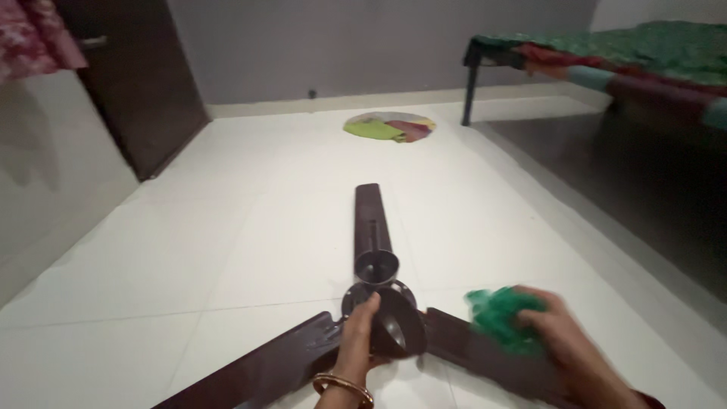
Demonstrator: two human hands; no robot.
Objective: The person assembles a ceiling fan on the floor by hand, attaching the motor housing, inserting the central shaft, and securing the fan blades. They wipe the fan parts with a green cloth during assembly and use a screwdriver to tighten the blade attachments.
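fan (379, 303) is lying on the white floor (250, 227), dark blades spread out. left hand (357, 333) is holding its round middle, grip closed on it. right hand (564, 341) is squeezing a green cloth (503, 314) on the blade beside that middle. pushing hard could bend the thin blade, or the fan could be sliding on the smooth floor.

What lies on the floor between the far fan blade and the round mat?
Nothing: the head view shows bare white floor between the fan blade and the round mat.
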